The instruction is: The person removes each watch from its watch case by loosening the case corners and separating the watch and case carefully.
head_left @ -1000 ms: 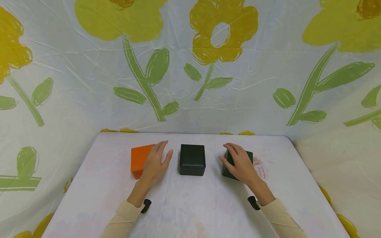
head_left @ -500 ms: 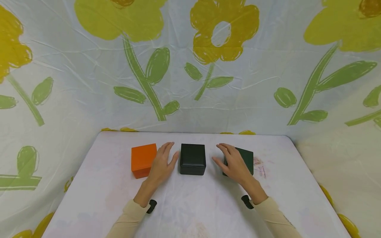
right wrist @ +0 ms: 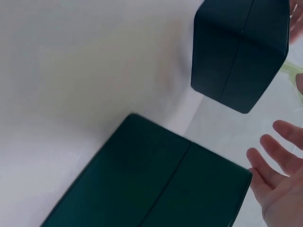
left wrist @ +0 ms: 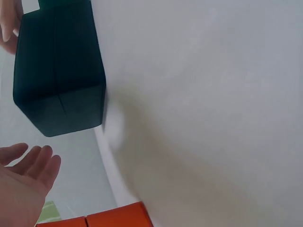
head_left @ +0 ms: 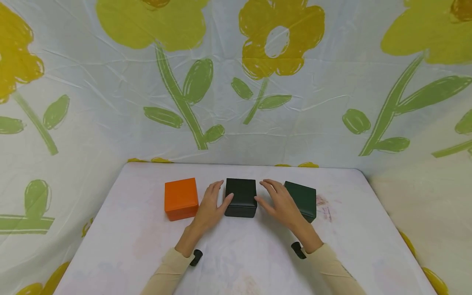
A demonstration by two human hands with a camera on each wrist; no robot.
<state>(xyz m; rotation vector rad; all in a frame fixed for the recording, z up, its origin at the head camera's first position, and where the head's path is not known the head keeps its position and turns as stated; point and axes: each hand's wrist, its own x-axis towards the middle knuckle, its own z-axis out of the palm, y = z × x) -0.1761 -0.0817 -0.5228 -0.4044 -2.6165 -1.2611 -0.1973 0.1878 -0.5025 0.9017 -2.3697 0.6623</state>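
Note:
A black box [head_left: 240, 193] with a seam below its lid stands between my two hands. My left hand [head_left: 209, 211] is at its left side, fingers spread, with the thumb near the box's front left. In the left wrist view a gap shows between that hand [left wrist: 26, 189] and the box [left wrist: 59, 71]. On the other side my right hand [head_left: 283, 207] has its fingers extended toward the box, thumb close to the right edge. The right wrist view shows these fingers apart from the black box [right wrist: 241, 52]. Neither hand holds anything.
An orange box [head_left: 180, 196] sits to the left, just beyond my left hand. Partly behind my right hand is a dark green box [head_left: 303, 198], turned at an angle. All three stand on a white cloth-covered table [head_left: 236, 254], with a flower-print curtain [head_left: 313, 139] behind.
Both hands have moved inward, the left from over the orange box and the right from over the green box, to either side of the black box. The boxes have stayed in place.

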